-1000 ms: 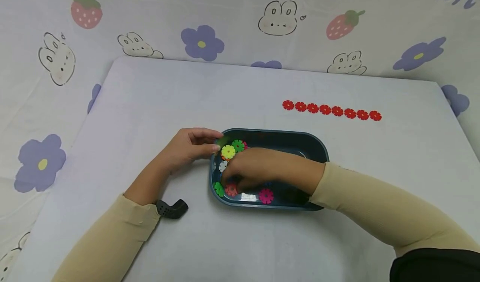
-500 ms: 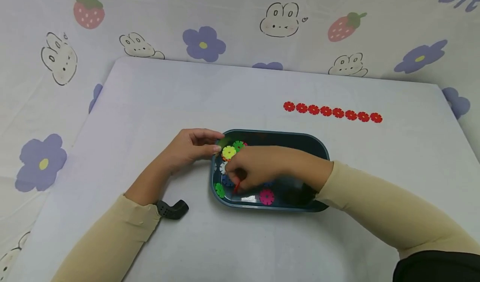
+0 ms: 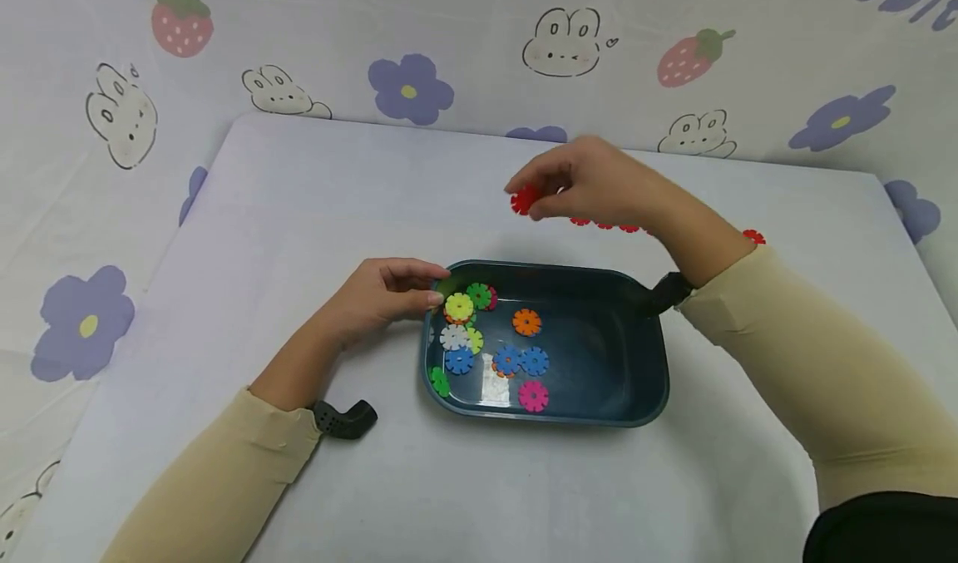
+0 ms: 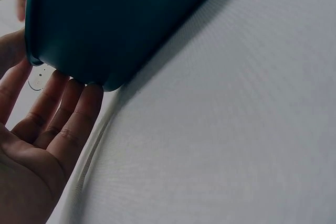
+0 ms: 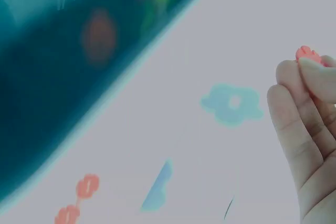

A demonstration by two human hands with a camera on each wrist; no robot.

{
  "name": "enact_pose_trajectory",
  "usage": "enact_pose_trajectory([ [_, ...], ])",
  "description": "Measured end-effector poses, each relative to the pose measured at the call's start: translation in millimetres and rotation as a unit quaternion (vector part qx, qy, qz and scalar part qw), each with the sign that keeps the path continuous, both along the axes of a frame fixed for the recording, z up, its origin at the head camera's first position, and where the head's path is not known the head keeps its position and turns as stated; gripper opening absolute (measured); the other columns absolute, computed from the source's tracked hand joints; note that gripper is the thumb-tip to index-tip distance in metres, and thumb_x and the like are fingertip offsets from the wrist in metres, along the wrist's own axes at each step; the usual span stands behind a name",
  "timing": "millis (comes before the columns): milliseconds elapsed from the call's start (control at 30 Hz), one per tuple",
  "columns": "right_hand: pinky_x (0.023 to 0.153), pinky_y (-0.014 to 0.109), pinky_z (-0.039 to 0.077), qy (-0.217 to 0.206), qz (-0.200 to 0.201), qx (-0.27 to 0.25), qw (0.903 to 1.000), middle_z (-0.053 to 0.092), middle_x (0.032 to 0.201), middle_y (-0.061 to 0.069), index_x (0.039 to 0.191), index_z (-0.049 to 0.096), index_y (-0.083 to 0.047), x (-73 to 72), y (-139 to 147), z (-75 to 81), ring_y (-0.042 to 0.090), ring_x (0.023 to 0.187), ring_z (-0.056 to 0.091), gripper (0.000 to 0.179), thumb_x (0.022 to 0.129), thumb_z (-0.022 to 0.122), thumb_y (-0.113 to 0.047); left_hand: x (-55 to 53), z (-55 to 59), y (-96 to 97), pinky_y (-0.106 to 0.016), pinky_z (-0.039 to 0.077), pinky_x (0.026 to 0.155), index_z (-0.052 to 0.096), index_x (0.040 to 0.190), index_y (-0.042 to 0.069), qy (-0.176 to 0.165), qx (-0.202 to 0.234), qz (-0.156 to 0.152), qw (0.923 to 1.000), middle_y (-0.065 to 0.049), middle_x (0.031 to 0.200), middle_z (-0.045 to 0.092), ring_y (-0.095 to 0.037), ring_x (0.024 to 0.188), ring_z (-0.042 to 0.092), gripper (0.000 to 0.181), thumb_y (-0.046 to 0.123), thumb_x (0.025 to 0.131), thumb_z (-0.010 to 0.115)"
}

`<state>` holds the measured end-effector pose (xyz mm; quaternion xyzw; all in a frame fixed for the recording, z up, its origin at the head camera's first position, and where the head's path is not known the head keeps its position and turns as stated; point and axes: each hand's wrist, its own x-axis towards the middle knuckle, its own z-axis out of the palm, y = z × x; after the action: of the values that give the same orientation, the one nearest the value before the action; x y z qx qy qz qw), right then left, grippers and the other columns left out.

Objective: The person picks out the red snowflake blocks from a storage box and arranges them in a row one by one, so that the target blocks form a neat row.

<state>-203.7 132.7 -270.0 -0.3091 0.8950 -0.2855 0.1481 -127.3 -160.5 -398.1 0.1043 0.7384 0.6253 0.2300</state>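
My right hand (image 3: 595, 180) pinches a red flower-shaped plastic disc (image 3: 521, 200) between thumb and fingers, above the table beyond the tray; the right wrist view shows the disc's edge (image 5: 306, 54) at the fingertips. Close by lies a row of red discs (image 3: 630, 229), partly hidden behind the hand and forearm. My left hand (image 3: 382, 293) rests at the left end of a dark teal tray (image 3: 609, 363). Its thumb touches the rim, and its fairly straight fingers (image 4: 79, 121) lie against the outer wall. Inside are loose discs, including yellow (image 3: 459, 306), orange (image 3: 527, 323), blue (image 3: 535, 361) and pink (image 3: 534, 396).
A white cloth covers the table (image 3: 359, 180). Behind it hangs a backdrop (image 3: 464, 14) printed with rabbits, strawberries and purple flowers. Black wrist devices sit at the left wrist (image 3: 348, 419) and the right wrist (image 3: 666, 293).
The right hand has come up out of the tray with a red disc and moved back toward the row's left end. The left hand has stayed at the tray.
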Motion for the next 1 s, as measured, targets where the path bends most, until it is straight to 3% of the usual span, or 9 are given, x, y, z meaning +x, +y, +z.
enact_pose_trajectory([
  [233, 0.09, 0.043, 0.056, -0.015, -0.125, 0.059, 0.9903, 0.069, 0.116, 0.013, 0.131, 0.064, -0.013, -41.4, 46, -11.1, 0.028, 0.106, 0.066, 0.044, 0.088, 0.074, -0.013, -0.1, -2.4, -0.7, -0.029, 0.058, 0.084, 0.069, 0.121, 0.011, 0.001, 0.001, 0.0, 1.0, -0.009, 0.118, 0.067, -0.024, 0.105, 0.061, 0.036, 0.019, 0.087, 0.076],
  [433, 0.089, 0.044, 0.055, -0.053, -0.169, 0.103, 0.9788, 0.067, 0.118, 0.015, 0.132, 0.063, -0.011, -61.0, 68, -35.9, 0.031, 0.108, 0.06, 0.049, 0.086, 0.076, -0.02, -0.6, -2.4, -1.4, -0.029, 0.058, 0.084, 0.069, 0.121, 0.011, 0.007, 0.003, 0.0, 1.0, -0.009, 0.118, 0.067, -0.024, 0.105, 0.062, 0.036, 0.02, 0.087, 0.076],
  [567, 0.092, 0.046, 0.053, -0.064, -0.162, 0.127, 0.9765, 0.065, 0.123, 0.016, 0.132, 0.063, -0.011, -68.4, 72, -54.0, 0.032, 0.114, 0.057, 0.05, 0.085, 0.077, -0.022, -0.4, -2.0, -1.6, -0.03, 0.058, 0.084, 0.069, 0.122, 0.01, 0.006, 0.011, -0.004, 0.9999, -0.01, 0.118, 0.067, -0.025, 0.105, 0.063, 0.036, 0.018, 0.088, 0.075],
  [733, 0.097, 0.053, 0.05, -0.071, -0.138, 0.155, 0.9756, 0.053, 0.142, 0.014, 0.134, 0.062, -0.018, -74.5, 67, -71.9, 0.035, 0.133, 0.041, 0.052, 0.085, 0.077, -0.025, 0.2, -1.5, -1.4, -0.03, 0.058, 0.084, 0.068, 0.122, 0.01, 0.01, 0.007, -0.005, 0.9999, -0.011, 0.118, 0.067, -0.024, 0.105, 0.063, 0.036, 0.018, 0.088, 0.075],
  [1000, 0.1, 0.054, 0.047, -0.063, -0.089, 0.153, 0.9823, 0.049, 0.149, 0.004, 0.131, 0.065, -0.022, -79.0, 53, -90.5, 0.034, 0.14, 0.033, 0.049, 0.084, 0.078, -0.026, 0.4, -1.2, -1.2, -0.031, 0.058, 0.086, 0.069, 0.122, 0.01, 0.008, 0.006, -0.003, 0.9999, -0.011, 0.12, 0.067, -0.024, 0.105, 0.064, 0.036, 0.018, 0.088, 0.074],
])
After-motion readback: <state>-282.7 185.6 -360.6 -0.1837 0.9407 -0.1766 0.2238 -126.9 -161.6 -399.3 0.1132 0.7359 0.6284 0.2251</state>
